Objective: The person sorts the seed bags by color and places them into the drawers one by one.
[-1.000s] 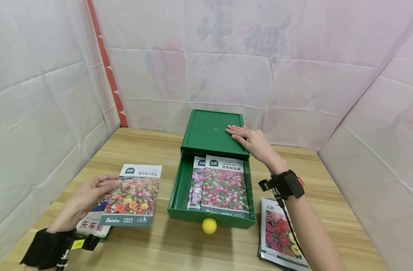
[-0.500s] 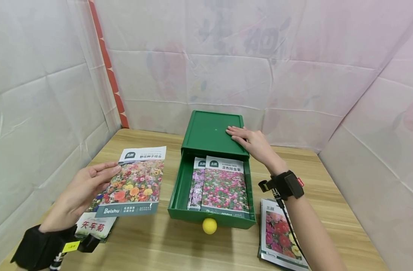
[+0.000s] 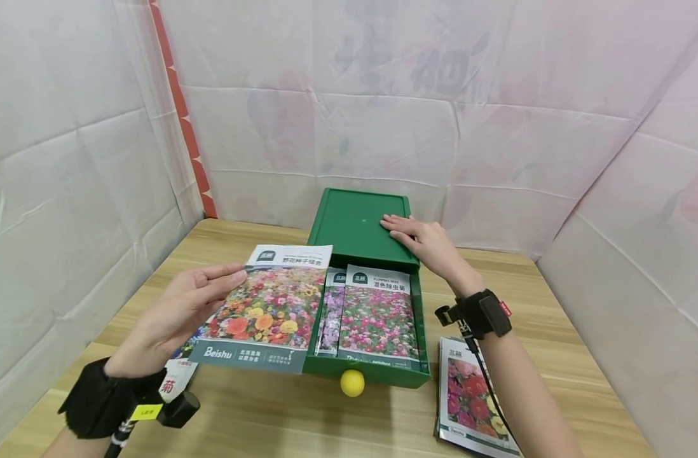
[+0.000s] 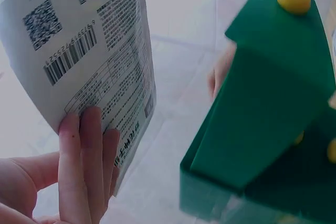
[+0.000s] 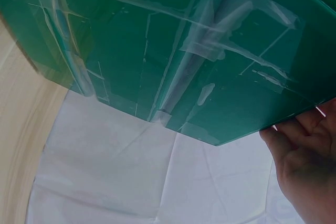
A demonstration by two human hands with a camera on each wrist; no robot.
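My left hand [image 3: 177,312] holds a flower seed packet [image 3: 263,308] by its left edge, in the air over the left rim of the open green drawer [image 3: 363,372]. The left wrist view shows my fingers [image 4: 86,166] under the packet's printed back [image 4: 89,51]. Two seed packets [image 3: 374,312] lie flat inside the drawer, which has a yellow knob [image 3: 352,383] on its front. My right hand [image 3: 420,236] rests flat on top of the green drawer box [image 3: 355,222], fingers straight. In the right wrist view only fingertips [image 5: 304,150] show at the box's edge [image 5: 157,61].
A stack of seed packets [image 3: 472,397] lies on the wooden table [image 3: 269,420] at the right of the drawer. Another packet [image 3: 174,378] lies on the table under my left wrist. White fabric walls close in the table on three sides.
My left hand has lifted the seed packet off the left stack and carried it right, to the drawer's left rim. The right hand has stayed on the box top.
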